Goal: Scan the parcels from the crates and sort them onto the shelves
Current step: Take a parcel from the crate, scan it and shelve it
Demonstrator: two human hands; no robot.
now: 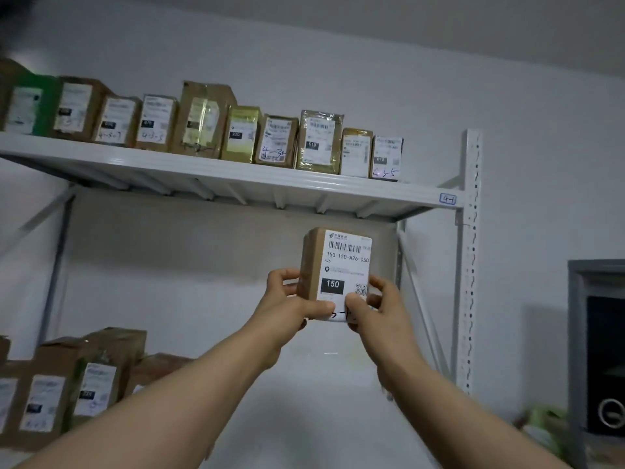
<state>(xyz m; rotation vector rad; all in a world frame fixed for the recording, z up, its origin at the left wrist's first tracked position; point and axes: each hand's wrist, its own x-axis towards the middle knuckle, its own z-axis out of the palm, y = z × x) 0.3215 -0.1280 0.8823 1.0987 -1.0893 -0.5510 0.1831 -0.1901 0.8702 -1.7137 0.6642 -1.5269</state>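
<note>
White metal upper shelf [236, 177], front edge w/ a small blue-outlined tag [447, 199] at its right end by the perforated white upright post [471, 252], carries a row of brown cardboard parcels [203, 126] standing upright side by side, white shipping labels facing out; row starts at the left w/ a green-sided box [37, 106] & ends w/ a small white-labelled box [387, 158], short of the post. Lower white shelf [304, 418] holds a cluster of brown cardboard boxes w/ labels [77, 380] at its left, rest of it bare.
</note>
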